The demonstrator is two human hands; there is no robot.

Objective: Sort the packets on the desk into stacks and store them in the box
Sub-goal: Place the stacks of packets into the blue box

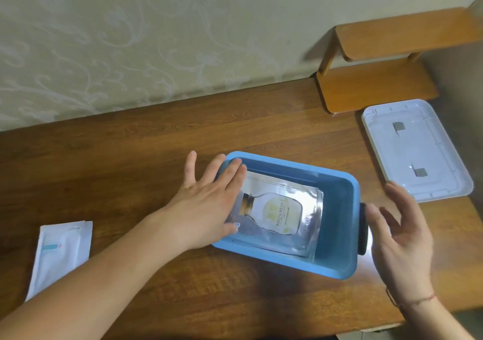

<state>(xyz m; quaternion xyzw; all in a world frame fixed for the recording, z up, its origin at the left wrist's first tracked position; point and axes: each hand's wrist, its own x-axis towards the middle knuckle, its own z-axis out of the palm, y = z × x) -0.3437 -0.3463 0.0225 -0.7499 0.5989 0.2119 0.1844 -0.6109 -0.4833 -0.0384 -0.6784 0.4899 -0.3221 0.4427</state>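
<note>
Wood-grain desk (136,156) runs under patterned wallpaper, and you work across it from the left. At the far left a small stack of white packets (61,253) lies by the desk edge, well apart from the box, so that stack looks like the part you have left to store. Your left hand (209,203) lies flat and spread over the near end of the blue box (337,250), fingers on the rim and palm pressing the silver packets (282,214) inside; it grips nothing. That silver stack sits flat in the box's bottom, so roughly half the job seems done. Your right hand (402,237) hovers open beside the box's dark handle, empty. Farther right, the white lid (418,148) rests on the desk beside a small wooden shelf (379,88).
</note>
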